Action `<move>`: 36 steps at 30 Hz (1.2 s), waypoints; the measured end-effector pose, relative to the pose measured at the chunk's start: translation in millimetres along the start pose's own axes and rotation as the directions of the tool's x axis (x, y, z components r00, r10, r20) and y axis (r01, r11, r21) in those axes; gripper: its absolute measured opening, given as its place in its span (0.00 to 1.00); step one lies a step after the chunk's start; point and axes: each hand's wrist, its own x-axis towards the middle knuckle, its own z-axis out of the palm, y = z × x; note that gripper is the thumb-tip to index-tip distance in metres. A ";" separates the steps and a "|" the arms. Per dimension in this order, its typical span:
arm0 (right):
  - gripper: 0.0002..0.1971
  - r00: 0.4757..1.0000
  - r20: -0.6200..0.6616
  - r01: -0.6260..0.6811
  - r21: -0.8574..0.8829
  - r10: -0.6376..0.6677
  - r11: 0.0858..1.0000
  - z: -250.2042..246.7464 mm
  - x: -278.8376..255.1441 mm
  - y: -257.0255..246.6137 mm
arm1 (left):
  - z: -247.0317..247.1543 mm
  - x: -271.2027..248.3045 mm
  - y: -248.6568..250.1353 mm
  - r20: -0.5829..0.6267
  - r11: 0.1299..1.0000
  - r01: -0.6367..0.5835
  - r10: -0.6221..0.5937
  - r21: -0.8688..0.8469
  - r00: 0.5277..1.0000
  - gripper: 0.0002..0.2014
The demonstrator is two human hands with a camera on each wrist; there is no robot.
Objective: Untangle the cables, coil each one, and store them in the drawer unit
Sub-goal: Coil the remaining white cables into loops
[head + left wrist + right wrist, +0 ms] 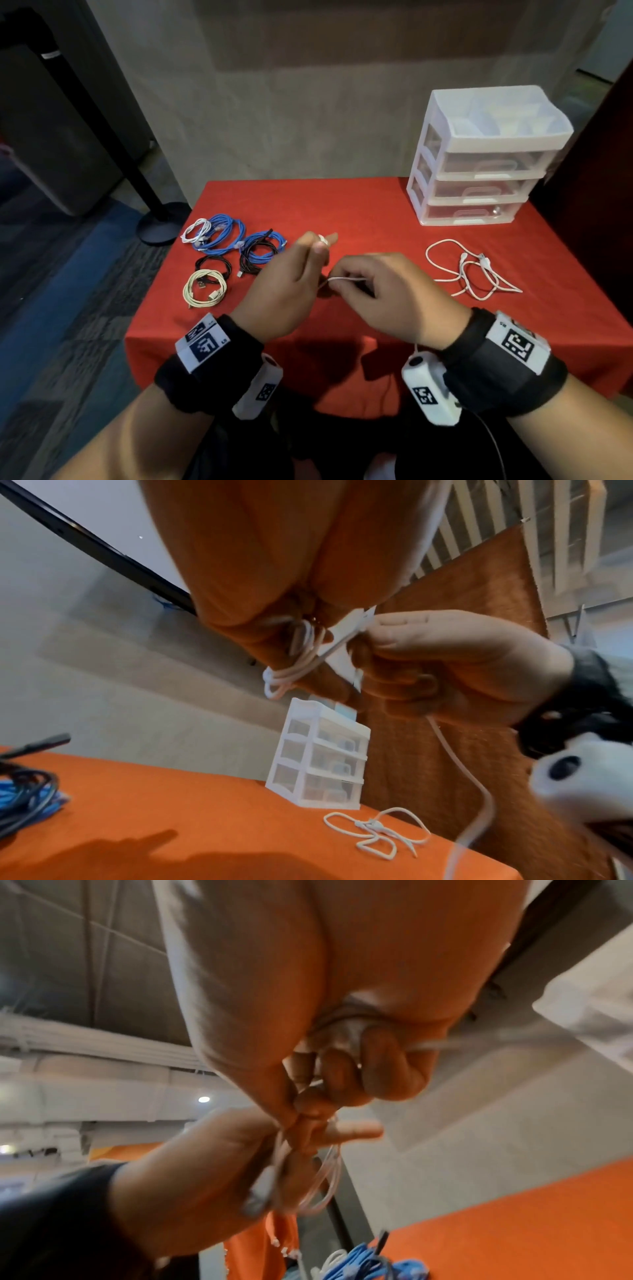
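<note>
Both hands work a thin white cable [346, 279] above the middle of the red table [359, 212]. My left hand [298, 274] has several turns of it wound round its fingers, seen as loops [291, 666] in the left wrist view, with the thumb against them. My right hand [376, 291] pinches the strand just right of the left hand, fingers curled [359, 1069]; the free length [472, 777] hangs below it. A loose tangle of white cables [472, 270] lies to the right. The white drawer unit [479, 154] stands at the back right, drawers closed.
Several coiled cables lie at the table's left: a blue coil [222, 233], a small white coil [197, 231], a blue-and-black coil [260, 251], a black coil [212, 265] and a cream coil [205, 291]. A black stand base [161, 222] sits on the floor left of the table.
</note>
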 end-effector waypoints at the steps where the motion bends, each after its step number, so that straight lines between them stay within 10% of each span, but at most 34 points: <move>1: 0.06 1.000 -0.029 0.006 -0.049 -0.008 0.999 -4.6 2.7 1.5 | 0.7 -3.0 2.0 0.046 1.000 0.016 -0.017 0.010 0.999 0.17; 6: 0.13 0.995 -0.103 -0.007 -0.104 -0.004 0.995 -15.4 8.7 9.1 | 1.9 -10.7 21.1 0.291 0.896 0.304 -0.212 -0.324 0.933 0.19; 11: 0.06 0.993 0.050 -0.115 0.499 0.103 0.859 -8.8 4.0 9.7 | -6.7 -11.2 22.8 0.383 0.827 0.334 -0.158 -0.453 0.910 0.19; 36: 0.07 0.987 0.107 -0.150 0.376 0.118 0.915 -2.6 -0.2 17.8 | -8.3 -13.5 -0.6 0.328 0.656 0.381 -0.209 -0.652 0.921 0.14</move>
